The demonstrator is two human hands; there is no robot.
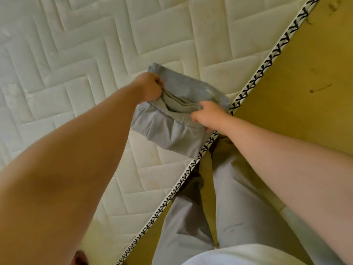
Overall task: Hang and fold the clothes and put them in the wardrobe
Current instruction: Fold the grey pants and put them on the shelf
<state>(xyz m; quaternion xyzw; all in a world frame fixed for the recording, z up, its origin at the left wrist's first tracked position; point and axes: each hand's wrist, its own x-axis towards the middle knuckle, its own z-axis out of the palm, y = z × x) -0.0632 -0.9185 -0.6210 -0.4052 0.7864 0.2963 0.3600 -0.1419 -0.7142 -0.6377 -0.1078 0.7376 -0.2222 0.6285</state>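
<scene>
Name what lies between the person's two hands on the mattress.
In the head view, the gathered waistband of the folded grey garment spans the gap; the left hand and right hand each grip one end.

A folded pale grey fabric garment lies on a cream mattress quilted in herringbone, black-and-white zigzag trim at its edge, beside a mustard-yellow floor.

Both arms bare, stretched forward; left hand and right hand curled, gripping folded garment
</scene>
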